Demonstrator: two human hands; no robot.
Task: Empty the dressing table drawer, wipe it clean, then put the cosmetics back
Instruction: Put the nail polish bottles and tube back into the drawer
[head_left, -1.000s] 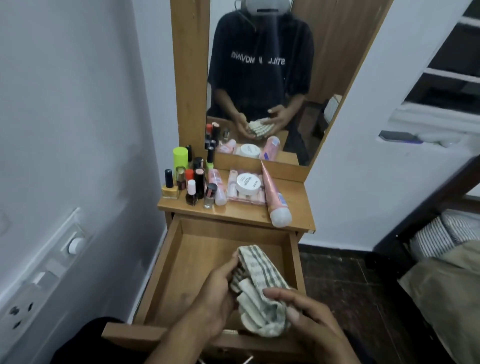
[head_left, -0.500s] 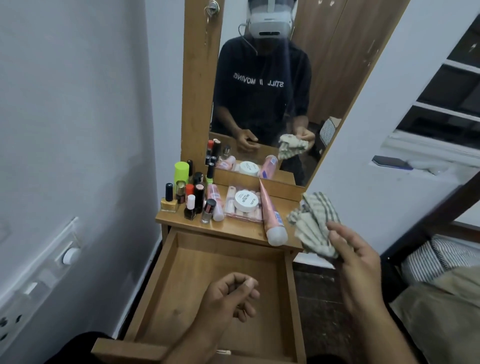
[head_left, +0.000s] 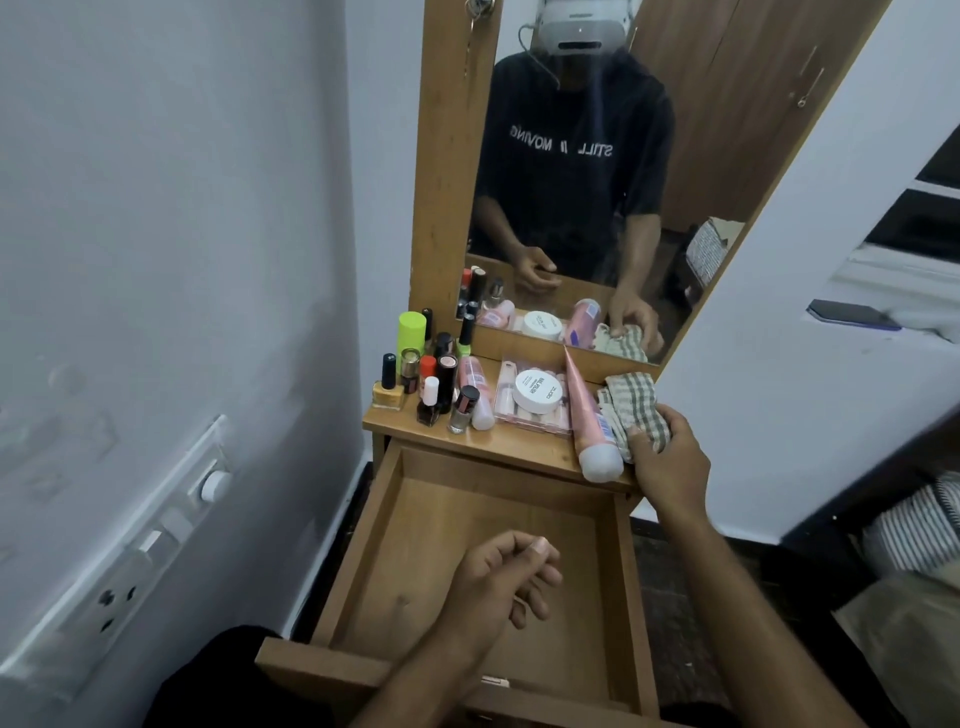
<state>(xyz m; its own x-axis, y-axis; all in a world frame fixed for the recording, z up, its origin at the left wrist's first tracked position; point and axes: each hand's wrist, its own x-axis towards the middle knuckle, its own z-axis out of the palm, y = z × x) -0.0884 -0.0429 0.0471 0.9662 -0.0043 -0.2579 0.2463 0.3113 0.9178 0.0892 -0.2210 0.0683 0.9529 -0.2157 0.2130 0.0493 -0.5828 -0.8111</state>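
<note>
Now right hand (head_left: 667, 462) gripping cloth (head_left: 631, 402) on tabletop (head_left: 498, 444), beside tube (head_left: 589, 421)

Dresser top (head_left: 498, 447): polish bottles (head_left: 431, 384), pink tube (head_left: 589, 415), cloth (head_left: 631, 405).

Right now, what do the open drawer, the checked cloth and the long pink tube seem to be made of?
Drawer: wood or wood-look laminate, matte brown, faint grain showing; which one is unclear.
Checked cloth: soft woven fabric, probably cotton, crumpled in folds under the right hand.
Pink tube: likely flexible plastic, smooth with a slight sheen, with a white cap that looks like plastic.
</note>
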